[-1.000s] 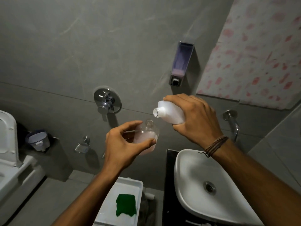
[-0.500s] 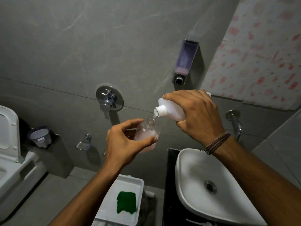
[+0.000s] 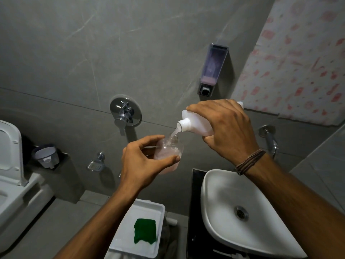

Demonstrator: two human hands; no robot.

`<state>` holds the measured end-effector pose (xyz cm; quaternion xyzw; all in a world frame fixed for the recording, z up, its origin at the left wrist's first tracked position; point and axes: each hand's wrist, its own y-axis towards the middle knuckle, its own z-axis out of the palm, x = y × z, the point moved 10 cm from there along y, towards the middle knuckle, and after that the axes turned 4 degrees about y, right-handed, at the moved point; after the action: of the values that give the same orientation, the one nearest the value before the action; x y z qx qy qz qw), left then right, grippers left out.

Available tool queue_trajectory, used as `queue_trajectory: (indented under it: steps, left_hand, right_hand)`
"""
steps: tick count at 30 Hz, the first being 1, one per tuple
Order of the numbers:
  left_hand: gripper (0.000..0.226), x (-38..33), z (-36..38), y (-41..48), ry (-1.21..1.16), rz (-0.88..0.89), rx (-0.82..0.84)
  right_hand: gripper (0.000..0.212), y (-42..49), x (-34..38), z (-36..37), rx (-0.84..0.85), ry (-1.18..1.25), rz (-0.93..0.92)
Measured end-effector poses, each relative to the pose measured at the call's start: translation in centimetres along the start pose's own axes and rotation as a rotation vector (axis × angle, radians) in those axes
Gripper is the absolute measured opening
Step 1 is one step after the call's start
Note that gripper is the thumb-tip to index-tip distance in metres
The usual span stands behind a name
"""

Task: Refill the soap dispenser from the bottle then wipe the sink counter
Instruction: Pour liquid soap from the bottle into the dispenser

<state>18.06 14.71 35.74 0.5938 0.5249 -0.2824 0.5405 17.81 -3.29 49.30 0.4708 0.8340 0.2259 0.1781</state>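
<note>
My left hand grips a clear round soap dispenser bottle with pinkish liquid in it, its open neck pointing up. My right hand holds a white refill bottle tilted mouth-down to the left. A pale stream runs from its mouth into the dispenser's neck. Both are held in the air left of the white sink. A green cloth lies in a white tray below my left arm.
A wall-mounted soap dispenser hangs above my right hand. A chrome mixer valve is on the grey wall, a tap behind the sink, a toilet at the left, a patterned curtain at the upper right.
The white bottle has tipped further down to the left and its mouth has come over the dispenser's neck. Liquid now flows into it; a second ago none did.
</note>
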Motion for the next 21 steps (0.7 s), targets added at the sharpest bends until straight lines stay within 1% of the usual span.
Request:
queue_trajectory:
  steps: [2, 7, 12, 21]
  left_hand:
    - [0.072, 0.17, -0.09, 0.01, 0.002, -0.005, -0.005]
    - [0.076, 0.08, -0.3, -0.05, 0.0, -0.005, -0.01]
    - [0.073, 0.13, -0.39, -0.13, 0.008, -0.011, -0.011]
    - [0.075, 0.16, -0.39, -0.27, 0.012, -0.016, -0.001]
  right_hand:
    - [0.063, -0.01, 0.03, -0.13, -0.011, 0.002, -0.006]
    - [0.063, -0.02, 0.08, -0.42, -0.029, -0.006, -0.022]
    - [0.064, -0.13, -0.01, -0.63, -0.049, -0.002, -0.031]
    - [0.064, -0.34, -0.23, -0.6, -0.045, -0.007, -0.031]
